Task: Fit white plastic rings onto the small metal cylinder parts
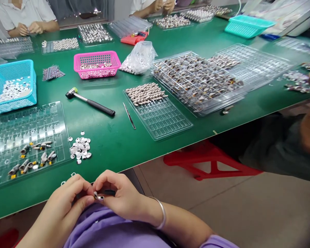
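Left hand and right hand are both pinching one small metal piece, lying crosswise between their fingertips, just off the table edge.

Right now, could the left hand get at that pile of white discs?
Probably yes: the white discs lie on the table just ahead of the left hand, nothing between, though it pinches a small part with the right hand.
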A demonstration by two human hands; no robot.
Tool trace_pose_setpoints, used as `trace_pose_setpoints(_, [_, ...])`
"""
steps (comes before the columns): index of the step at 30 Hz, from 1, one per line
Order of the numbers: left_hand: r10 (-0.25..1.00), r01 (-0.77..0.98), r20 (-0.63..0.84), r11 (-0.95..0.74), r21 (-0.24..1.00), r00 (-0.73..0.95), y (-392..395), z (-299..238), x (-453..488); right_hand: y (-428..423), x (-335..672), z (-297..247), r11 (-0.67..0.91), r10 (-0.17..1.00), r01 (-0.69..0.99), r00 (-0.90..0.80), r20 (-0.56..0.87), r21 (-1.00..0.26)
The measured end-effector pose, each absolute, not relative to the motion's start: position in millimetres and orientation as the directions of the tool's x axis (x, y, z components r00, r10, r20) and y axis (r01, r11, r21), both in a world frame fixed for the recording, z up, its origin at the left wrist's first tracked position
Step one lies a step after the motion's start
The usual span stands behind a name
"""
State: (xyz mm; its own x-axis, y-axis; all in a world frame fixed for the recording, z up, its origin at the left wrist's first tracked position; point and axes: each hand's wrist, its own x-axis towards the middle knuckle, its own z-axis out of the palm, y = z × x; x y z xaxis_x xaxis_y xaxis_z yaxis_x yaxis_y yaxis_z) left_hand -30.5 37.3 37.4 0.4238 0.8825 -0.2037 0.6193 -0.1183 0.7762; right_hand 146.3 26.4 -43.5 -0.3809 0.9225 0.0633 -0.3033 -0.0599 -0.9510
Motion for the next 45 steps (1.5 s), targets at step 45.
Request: trace_pose_setpoints(45, [0.864, 0.626, 0.346, -0.503, 0.596, 0.366, 7.6, 12.2, -31.9, 39.2, 156.5, -30.7, 0.198, 0.859, -0.136, -0.453, 0.238, -0.971])
